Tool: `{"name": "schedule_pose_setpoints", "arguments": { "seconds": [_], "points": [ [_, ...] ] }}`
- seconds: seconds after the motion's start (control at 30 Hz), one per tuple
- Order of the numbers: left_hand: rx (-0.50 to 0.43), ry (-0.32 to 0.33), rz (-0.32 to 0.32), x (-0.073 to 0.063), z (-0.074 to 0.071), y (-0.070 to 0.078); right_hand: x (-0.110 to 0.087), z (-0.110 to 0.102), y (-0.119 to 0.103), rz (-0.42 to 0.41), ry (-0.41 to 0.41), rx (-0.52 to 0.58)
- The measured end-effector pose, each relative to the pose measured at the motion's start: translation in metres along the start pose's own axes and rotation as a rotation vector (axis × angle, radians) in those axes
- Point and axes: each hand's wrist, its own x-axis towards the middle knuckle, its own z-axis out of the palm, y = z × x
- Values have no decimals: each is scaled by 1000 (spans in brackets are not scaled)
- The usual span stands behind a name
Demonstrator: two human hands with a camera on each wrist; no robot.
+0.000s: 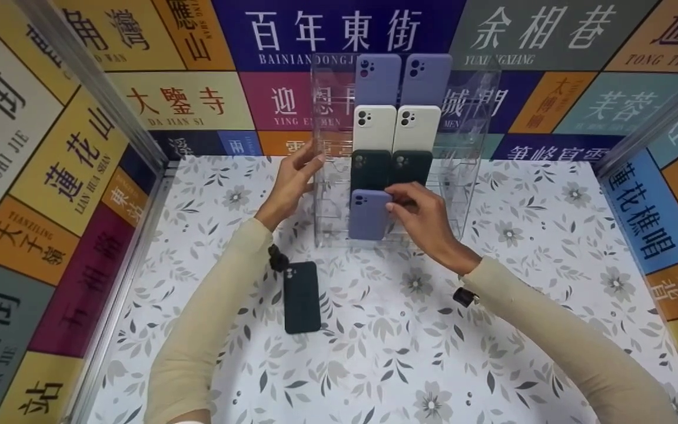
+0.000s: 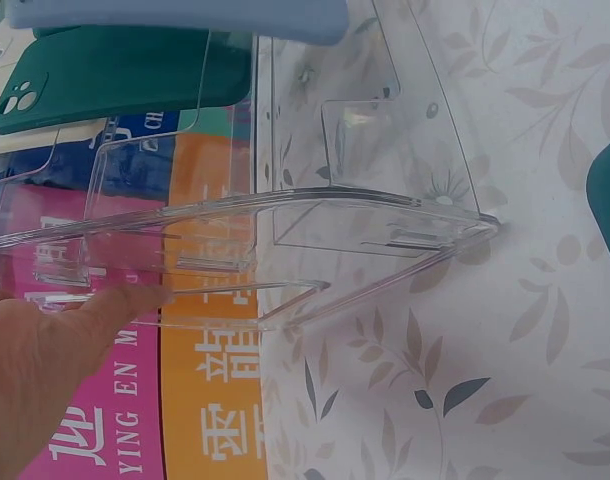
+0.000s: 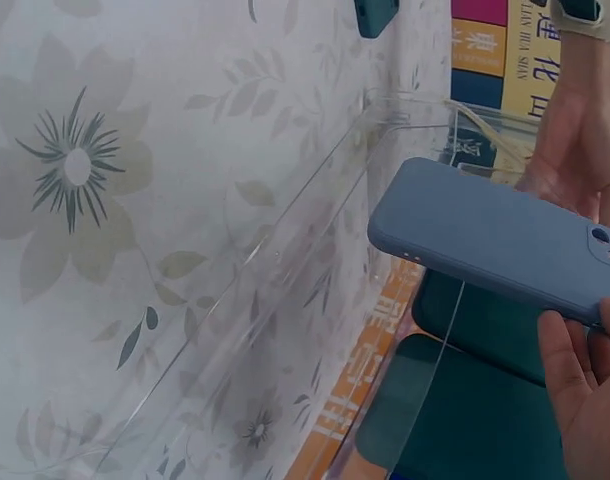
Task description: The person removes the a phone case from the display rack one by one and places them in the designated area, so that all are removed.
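Observation:
A clear tiered display rack [image 1: 480, 135] carries pairs of phone cases: purple cases [image 1: 377, 82] on top, white cases [image 1: 373, 132] below, then dark green cases [image 1: 371, 168]. My right hand [image 1: 427, 221] pinches the upper right edge of a purple phone case [image 1: 368, 221] at the lowest tier. That case overlaps the bottom of the green ones in the head view, camera cutouts facing up. My left hand [image 1: 289, 182] is at the rack's left side, its fingers extended against the clear panel [image 2: 325, 198]. Part of that hand lies outside the left wrist view.
Another dark green phone case [image 1: 302, 300] lies flat on the flowered tabletop [image 1: 374, 353], near my left forearm. Walls printed with coloured street-name blocks [image 1: 192, 100] stand behind and on both sides, with metal posts [image 1: 109, 88] at the corners.

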Motion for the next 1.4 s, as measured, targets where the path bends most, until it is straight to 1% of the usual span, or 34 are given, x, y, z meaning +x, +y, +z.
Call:
{"name": "schedule_pose_setpoints", "arguments": {
  "seconds": [0.1,0.3,0.43,0.73,0.93,1.13,1.2,1.4],
  "points": [
    [9,2,5,0,0,0,-4,0,-4,-8,-5,7],
    [-8,0,11,-1,1,1,-14,1,-6,6,-53,5],
    [3,-2,11,-1,0,1,-21,5,-4,34,-82,21],
    [3,-14,23,-2,0,1,-36,18,0,89,-103,52],
    [24,-5,23,-2,4,2,-43,25,3,153,-121,91],
    [70,1,-1,-4,7,3,-51,31,4,210,-160,125],
    [80,-3,-8,-4,6,2,-53,34,5,225,-174,124],
    [76,-11,1,-4,5,3,-58,42,7,257,-203,95]
  ]
}}
